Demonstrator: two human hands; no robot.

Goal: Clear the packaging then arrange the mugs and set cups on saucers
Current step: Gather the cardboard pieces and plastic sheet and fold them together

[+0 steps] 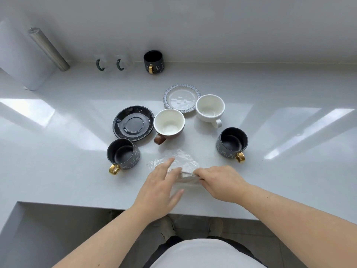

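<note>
A crumpled clear plastic wrap (183, 159) lies on the white counter near its front edge. My left hand (161, 187) rests flat on it with fingers spread. My right hand (218, 180) pinches the wrap's right edge. Behind it stand a brown cup with white inside (169, 123), a white cup (210, 109), a black saucer (133, 122) and a blue-rimmed saucer (181, 97). Two dark mugs with gold handles sit to the left (122, 154) and to the right (231, 143).
A third dark mug (153, 61) stands at the back wall beside two clear glass mugs with green handles (110, 63). A paper towel roll (23, 60) and a metal rod (48, 49) lean at far left. The counter's front edge (77, 205) runs below my hands.
</note>
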